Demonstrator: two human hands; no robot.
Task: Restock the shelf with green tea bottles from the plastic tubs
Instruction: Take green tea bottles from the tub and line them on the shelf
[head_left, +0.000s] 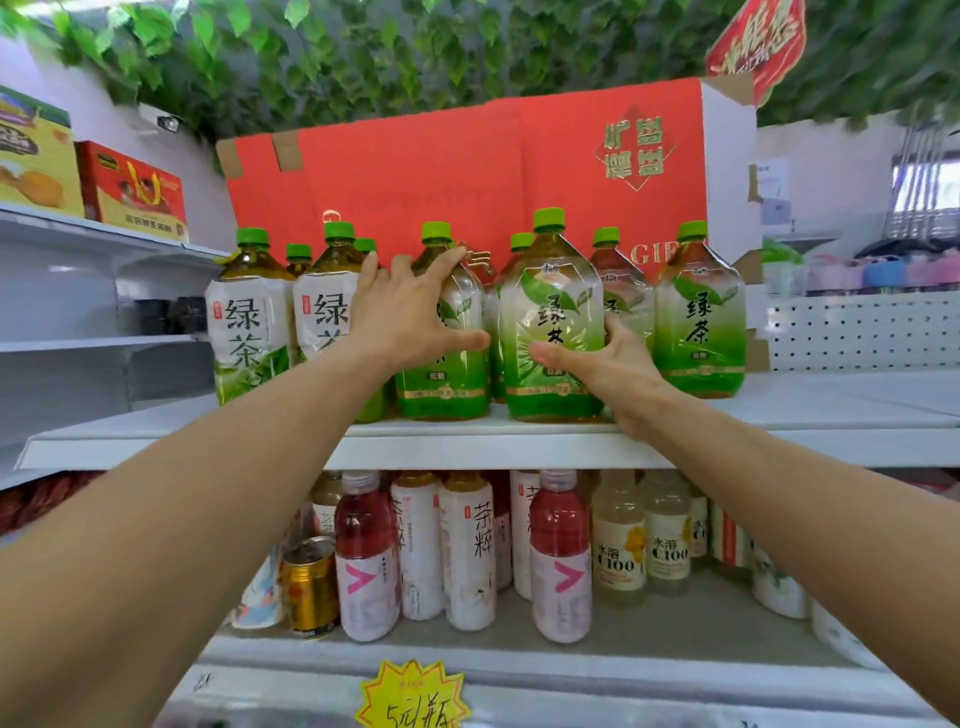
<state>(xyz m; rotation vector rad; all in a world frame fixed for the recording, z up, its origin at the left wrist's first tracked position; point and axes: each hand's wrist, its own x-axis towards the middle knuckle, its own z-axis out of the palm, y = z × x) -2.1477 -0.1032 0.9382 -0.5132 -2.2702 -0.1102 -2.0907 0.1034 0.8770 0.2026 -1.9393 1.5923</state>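
At the front edge of the shelf (467, 448), the right hand (608, 370) grips a green tea bottle (551, 291). The left hand (410, 312), fingers spread wide, presses on the neighbouring bottle (447, 387).

Green-capped tea bottles (552, 322), green-white labels; red carton (467, 171) behind

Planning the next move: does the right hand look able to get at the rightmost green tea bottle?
Probably yes, once it lets go: the right hand grips the neighbouring bottle, and the rightmost bottle stands unobstructed at the shelf front.
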